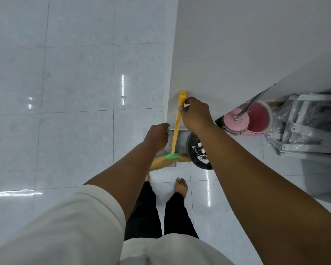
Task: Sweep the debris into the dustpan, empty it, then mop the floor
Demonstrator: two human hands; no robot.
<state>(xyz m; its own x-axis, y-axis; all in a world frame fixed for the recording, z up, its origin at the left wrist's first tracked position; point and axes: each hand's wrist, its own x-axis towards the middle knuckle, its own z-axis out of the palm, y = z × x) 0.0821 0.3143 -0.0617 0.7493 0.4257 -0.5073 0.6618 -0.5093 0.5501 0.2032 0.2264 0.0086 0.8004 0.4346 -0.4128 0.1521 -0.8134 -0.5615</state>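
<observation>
White wall [237,44] and a wrapped metal ladder [304,129]
The plain wall fills the upper right, its corner edge running down the middle. The grey folded ladder, covered in clear plastic, stands at the far right beside a second wall face.

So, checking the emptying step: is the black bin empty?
Not empty: torn white scraps lie inside the black bin.

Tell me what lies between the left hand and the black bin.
Head view: the yellow broom handle slants down between left hand and black bin.
</observation>
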